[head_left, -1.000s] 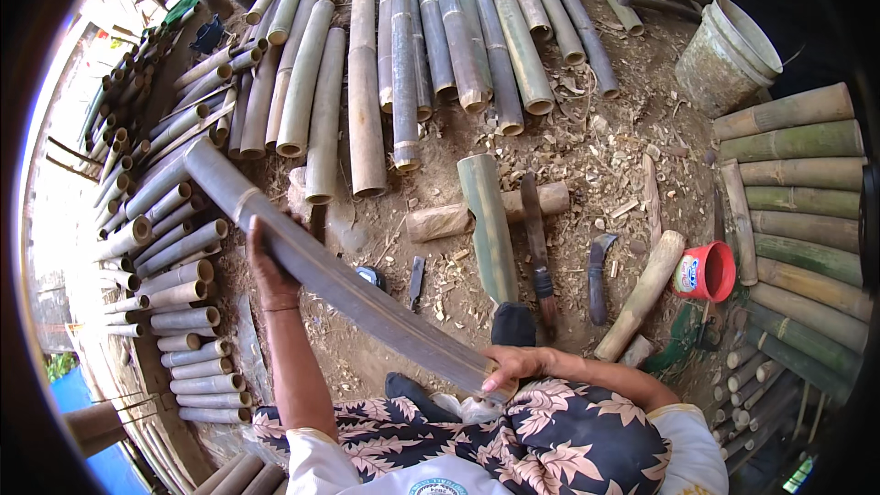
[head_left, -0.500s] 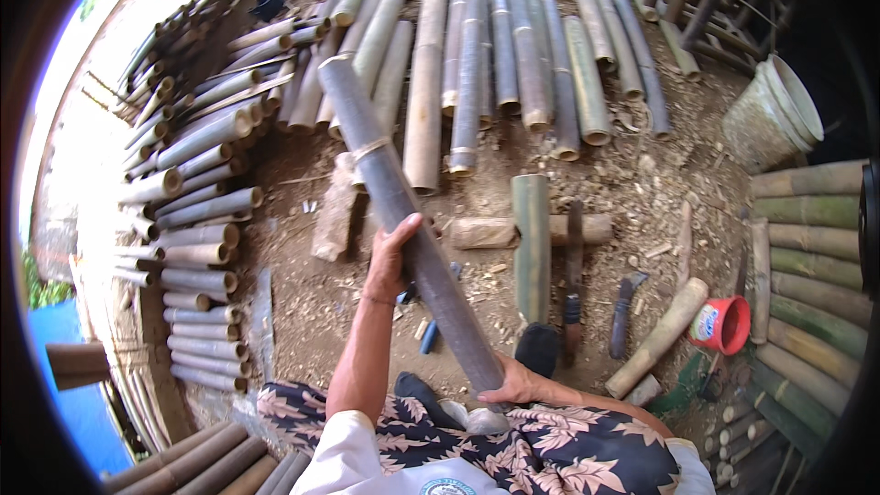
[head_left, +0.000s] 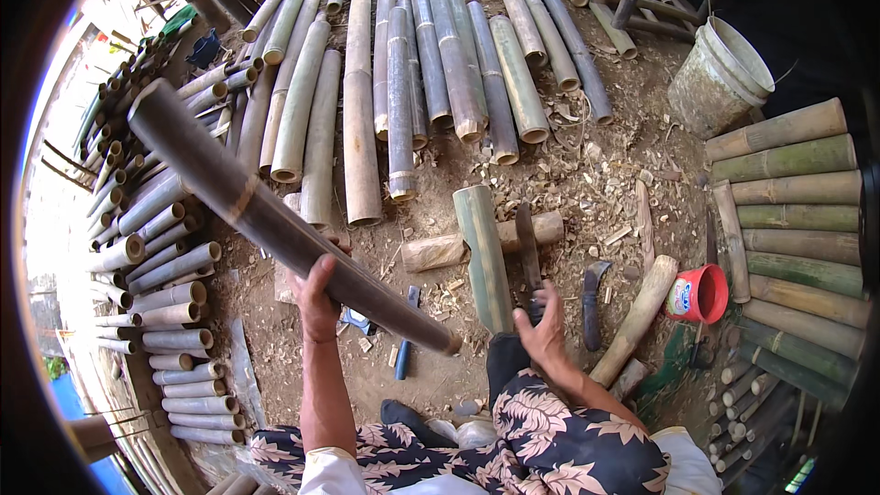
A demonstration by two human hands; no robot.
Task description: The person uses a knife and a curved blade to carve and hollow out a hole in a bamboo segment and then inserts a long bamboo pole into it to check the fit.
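Left hand (head_left: 316, 298) closed around dark bamboo pole (head_left: 275, 220), held slanting above the dirt; right hand (head_left: 543, 335) open, reaching toward machete (head_left: 529, 257) on split green bamboo (head_left: 483, 257); gripping that handle looks next.

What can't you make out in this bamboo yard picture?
- Head view: the left hand's palm and fingertips, hidden behind the dark bamboo pole.
- Whether the right hand touches the knife: its handle lies under the hand.
- The red cup's contents: too small.
- The stacked poles at left, cut by the rim.
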